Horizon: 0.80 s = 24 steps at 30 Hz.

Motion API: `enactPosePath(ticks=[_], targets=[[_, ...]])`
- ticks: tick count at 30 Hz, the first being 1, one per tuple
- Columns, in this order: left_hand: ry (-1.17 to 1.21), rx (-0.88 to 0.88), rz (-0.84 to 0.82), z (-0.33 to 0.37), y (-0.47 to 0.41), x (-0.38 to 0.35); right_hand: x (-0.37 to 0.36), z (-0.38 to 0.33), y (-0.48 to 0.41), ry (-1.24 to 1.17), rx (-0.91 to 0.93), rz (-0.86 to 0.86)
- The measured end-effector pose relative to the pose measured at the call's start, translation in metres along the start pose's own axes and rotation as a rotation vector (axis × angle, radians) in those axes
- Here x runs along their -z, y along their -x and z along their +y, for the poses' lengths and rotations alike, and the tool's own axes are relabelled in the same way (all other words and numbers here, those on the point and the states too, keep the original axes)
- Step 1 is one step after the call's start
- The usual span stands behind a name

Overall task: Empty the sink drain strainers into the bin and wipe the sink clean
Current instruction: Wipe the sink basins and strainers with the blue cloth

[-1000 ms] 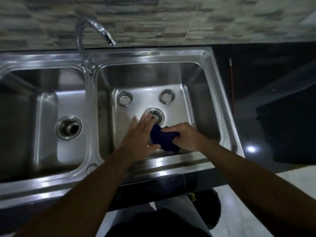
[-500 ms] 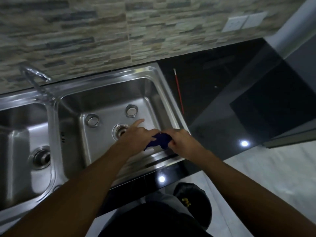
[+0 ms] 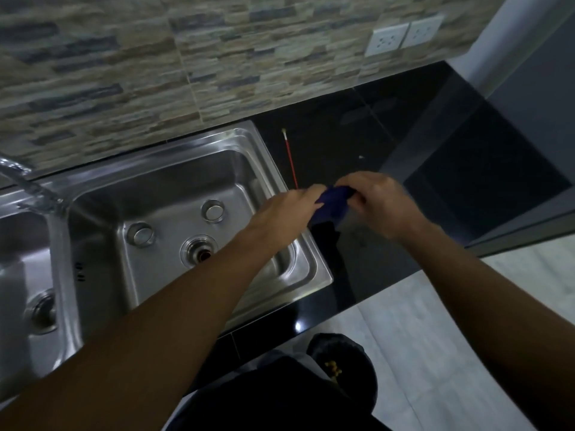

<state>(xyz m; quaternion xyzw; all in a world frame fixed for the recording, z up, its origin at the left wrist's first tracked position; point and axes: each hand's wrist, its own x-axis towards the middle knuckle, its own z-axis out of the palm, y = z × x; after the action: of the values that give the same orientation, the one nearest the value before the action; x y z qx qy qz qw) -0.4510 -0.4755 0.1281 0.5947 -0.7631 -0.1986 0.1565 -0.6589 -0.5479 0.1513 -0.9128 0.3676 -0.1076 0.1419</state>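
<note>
Both hands are closed on the dark blue cloth (image 3: 331, 206). The left hand (image 3: 289, 209) pinches its near edge and the right hand (image 3: 381, 209) has its fingers curled round the far side. It is bunched between them, with a fold hanging down. To me it looks as though they're refolding it for a fresh face, or wringing it, but I can't say which.

They hold it just off the right rim of the sink (image 3: 186, 154), above the black counter (image 3: 373, 275), so nothing from it drops back into the basin. Down in the right-hand basin the two strainers (image 3: 213, 210) (image 3: 140, 234) lie apart on the steel floor behind the open drain (image 3: 199, 251). That leaves the drain hole bare for wiping. Something reddish shows down inside it. I can't tell whether the strainers have been emptied, and I see no bin from here.

A thin red stick (image 3: 290, 160) lies on the counter beside the sink, and the tap (image 3: 28, 181) curves in at the far left.

A second ago both hands were low in that basin, right by the drain, with the cloth pressed between them. Since then they have lifted clear and moved right over the counter. The person's head has turned that way too, bringing the wall sockets (image 3: 404, 35) into sight. The strainers haven't moved.
</note>
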Motion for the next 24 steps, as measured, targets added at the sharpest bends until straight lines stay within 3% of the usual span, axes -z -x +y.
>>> enactPosePath(ticks=[3,7,13,19,24], targets=[[0.054,0.013,-0.039,0.017,-0.01,-0.021,-0.008,0.022,0.023,0.016,-0.001,0.019],[-0.025,0.078,-0.268,0.025,0.002,-0.075,-0.057,0.034,0.072,-0.084,-0.335,-0.194],[-0.085,0.147,-0.295,0.003,0.019,-0.126,-0.126,0.015,0.087,-0.127,-0.665,-0.046],[-0.236,0.157,-0.317,0.001,0.015,-0.138,-0.149,0.022,0.076,0.147,-0.651,-0.111],[-0.236,0.181,-0.316,0.006,0.003,-0.147,-0.144,0.054,0.075,0.194,-0.554,-0.144]])
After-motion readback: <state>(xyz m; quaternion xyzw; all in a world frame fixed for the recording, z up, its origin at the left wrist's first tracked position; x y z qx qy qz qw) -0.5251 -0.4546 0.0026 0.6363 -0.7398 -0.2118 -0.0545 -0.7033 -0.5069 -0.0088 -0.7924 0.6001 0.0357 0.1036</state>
